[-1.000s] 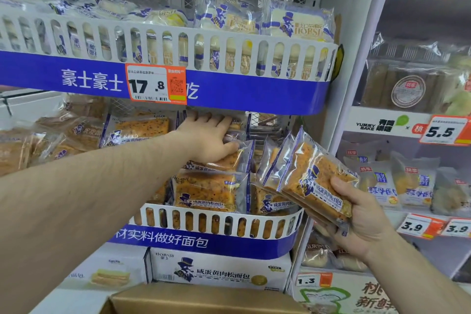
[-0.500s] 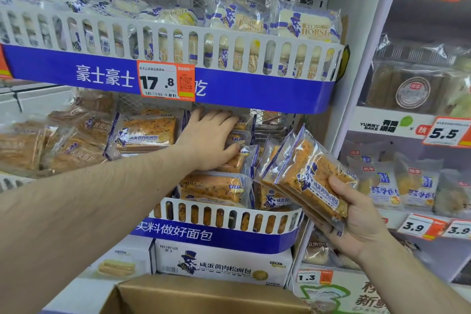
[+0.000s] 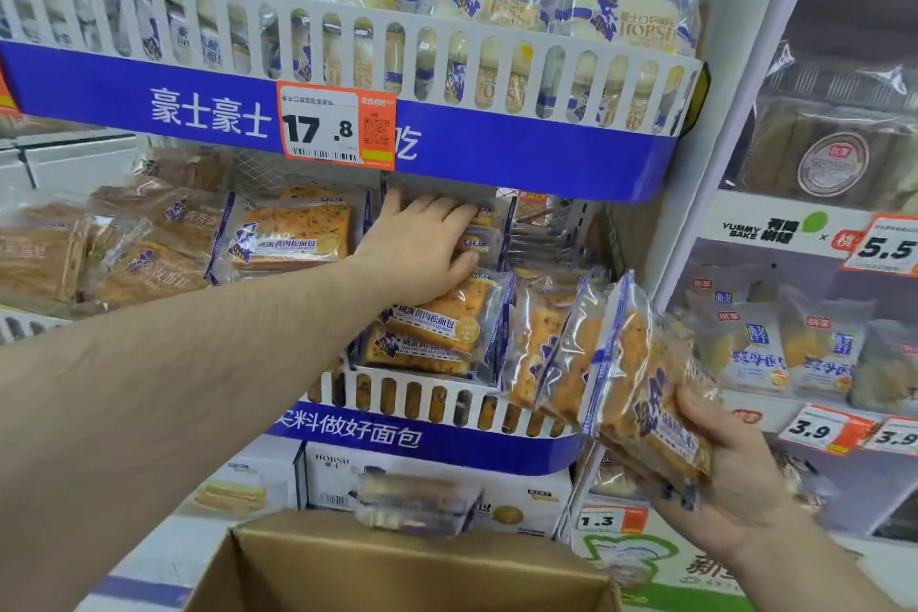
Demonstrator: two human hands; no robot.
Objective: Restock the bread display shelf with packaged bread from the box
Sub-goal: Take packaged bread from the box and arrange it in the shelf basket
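Note:
My left hand (image 3: 422,249) reaches into the middle shelf (image 3: 427,400) and lies with straight fingers on a stack of packaged bread (image 3: 442,318), thumb against the top pack's front. Lower right, my right hand (image 3: 730,472) grips a bunch of orange bread packs (image 3: 626,378) held on edge just outside the shelf's right end. One blurred pack (image 3: 417,504) shows in the air just above the open cardboard box (image 3: 397,562) at the bottom centre.
The upper shelf (image 3: 521,154) with a blue band and a 17.8 price tag overhangs my left hand closely. Brown bread packs (image 3: 149,253) fill the middle shelf's left. A white carton (image 3: 526,497) stands under the shelf. Another rack with packs (image 3: 819,348) borders the right.
My left hand stays on the stack. My right hand has sunk a little and turned its packs more on edge. A blurred pack has appeared above the box.

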